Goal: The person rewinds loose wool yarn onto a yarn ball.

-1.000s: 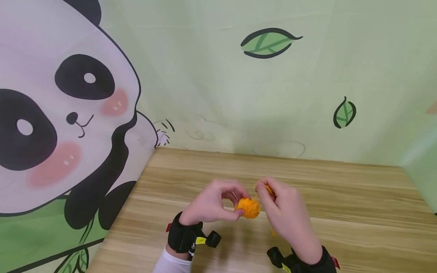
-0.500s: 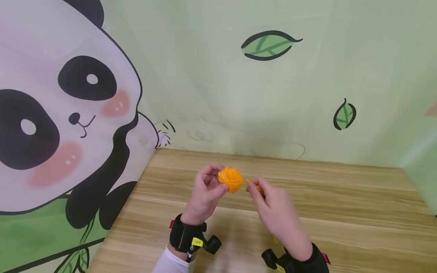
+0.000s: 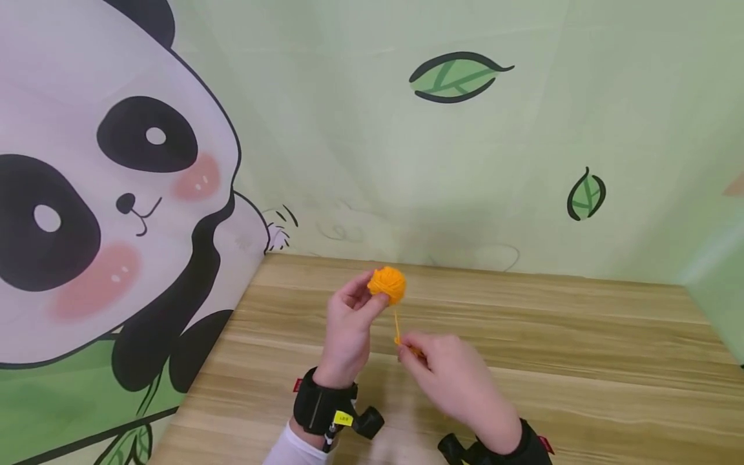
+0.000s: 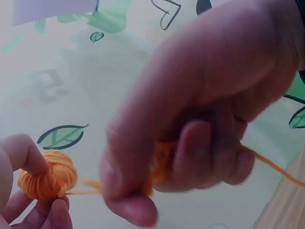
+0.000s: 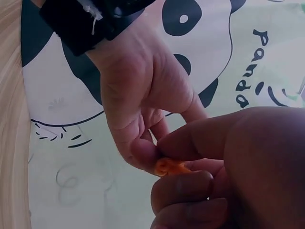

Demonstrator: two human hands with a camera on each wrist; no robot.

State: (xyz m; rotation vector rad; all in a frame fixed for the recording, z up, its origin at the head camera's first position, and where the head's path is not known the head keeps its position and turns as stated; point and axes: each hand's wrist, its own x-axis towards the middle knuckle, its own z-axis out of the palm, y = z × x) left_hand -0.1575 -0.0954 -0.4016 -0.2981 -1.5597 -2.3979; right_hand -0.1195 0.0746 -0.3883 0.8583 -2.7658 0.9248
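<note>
My left hand (image 3: 349, 329) pinches a small ball of orange yarn (image 3: 388, 285) between thumb and fingers, held above the table. A strand of yarn (image 3: 397, 323) runs taut from the ball to my right hand (image 3: 450, 374), which is lower and to the right. Curled fingers of that hand hold a small bunch of orange yarn (image 5: 170, 167), mostly hidden in the grip. In the left wrist view the wound ball (image 4: 49, 175) shows between the left fingers, and a loose strand (image 4: 276, 167) trails out behind the right hand.
A wood-grain table (image 3: 581, 336) lies beneath both hands. Behind it stands a pale green backdrop (image 3: 349, 129) with printed leaves and a large panda (image 3: 157, 213) on the left. Black camera bands (image 3: 325, 403) circle the wrists.
My left hand has risen and moved left with the yarn ball, turning it. The right hand first rose slightly beside the ball, then came down and left below it, the strand stretched between them.
</note>
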